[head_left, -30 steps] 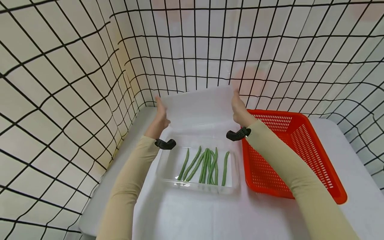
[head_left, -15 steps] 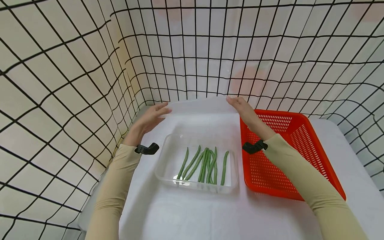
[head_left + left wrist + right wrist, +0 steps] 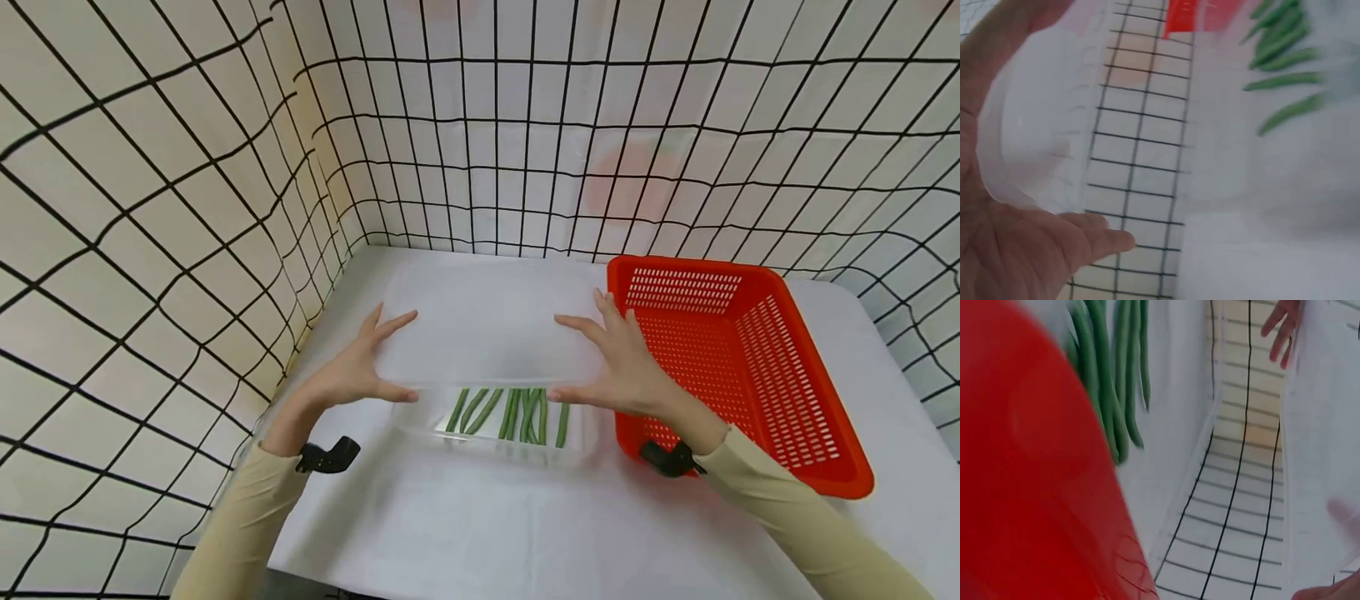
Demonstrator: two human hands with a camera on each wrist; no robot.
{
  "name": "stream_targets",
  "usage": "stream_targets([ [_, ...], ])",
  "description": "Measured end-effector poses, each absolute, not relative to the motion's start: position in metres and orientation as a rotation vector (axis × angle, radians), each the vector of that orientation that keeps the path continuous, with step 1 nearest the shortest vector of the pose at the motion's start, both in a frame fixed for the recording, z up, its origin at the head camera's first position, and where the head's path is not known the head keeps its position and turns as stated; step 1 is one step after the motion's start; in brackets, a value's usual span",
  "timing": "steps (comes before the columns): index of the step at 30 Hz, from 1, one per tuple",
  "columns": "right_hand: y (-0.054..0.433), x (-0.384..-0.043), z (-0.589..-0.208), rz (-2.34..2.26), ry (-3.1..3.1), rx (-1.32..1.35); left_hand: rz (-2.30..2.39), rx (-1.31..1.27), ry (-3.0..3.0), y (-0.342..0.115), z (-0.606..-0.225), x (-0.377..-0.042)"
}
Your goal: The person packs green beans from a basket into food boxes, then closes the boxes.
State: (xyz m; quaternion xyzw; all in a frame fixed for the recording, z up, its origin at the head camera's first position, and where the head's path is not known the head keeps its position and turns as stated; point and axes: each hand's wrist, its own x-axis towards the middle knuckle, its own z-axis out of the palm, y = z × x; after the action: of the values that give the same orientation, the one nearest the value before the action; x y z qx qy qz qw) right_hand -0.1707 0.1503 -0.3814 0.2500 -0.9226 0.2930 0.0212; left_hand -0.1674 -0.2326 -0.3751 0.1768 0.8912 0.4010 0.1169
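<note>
A translucent white lid (image 3: 487, 362) spans the space between both hands, its near edge over the clear plastic container (image 3: 420, 433). Several green beans (image 3: 534, 417) lie in that container, their far ends hidden behind the lid. My left hand (image 3: 348, 371) holds the lid's left end, fingers spread and thumb at the near edge. In the left wrist view, the lid (image 3: 1035, 137) sits between thumb and fingers. At the opposite end my right hand (image 3: 626, 367) holds the lid in the same way. A blurred finger shows through the lid (image 3: 1316, 456) in the right wrist view.
A red perforated basket (image 3: 817, 367) stands to the right, close by the right hand and forearm. Black wire mesh (image 3: 480, 167) rises at the back and both sides. A white cloth (image 3: 450, 525) covers the table, whose front edge shows at the lower left.
The lid has come down from its raised, tilted position and toward the container. Both hands have moved nearer with it, and the lid now hides the far part of the beans. The head view has shifted slightly.
</note>
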Motion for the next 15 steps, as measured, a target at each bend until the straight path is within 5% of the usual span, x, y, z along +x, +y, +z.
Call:
stream_targets([
  [8,0.127,-0.107,-0.424,0.871,-2.732,0.739,1.296,0.639,2.649,-0.249,-0.420,-0.118],
  [15,0.118,-0.086,-0.452,0.997,-2.694,0.652,1.276,0.671,2.629,-0.253,-0.441,-0.115],
])
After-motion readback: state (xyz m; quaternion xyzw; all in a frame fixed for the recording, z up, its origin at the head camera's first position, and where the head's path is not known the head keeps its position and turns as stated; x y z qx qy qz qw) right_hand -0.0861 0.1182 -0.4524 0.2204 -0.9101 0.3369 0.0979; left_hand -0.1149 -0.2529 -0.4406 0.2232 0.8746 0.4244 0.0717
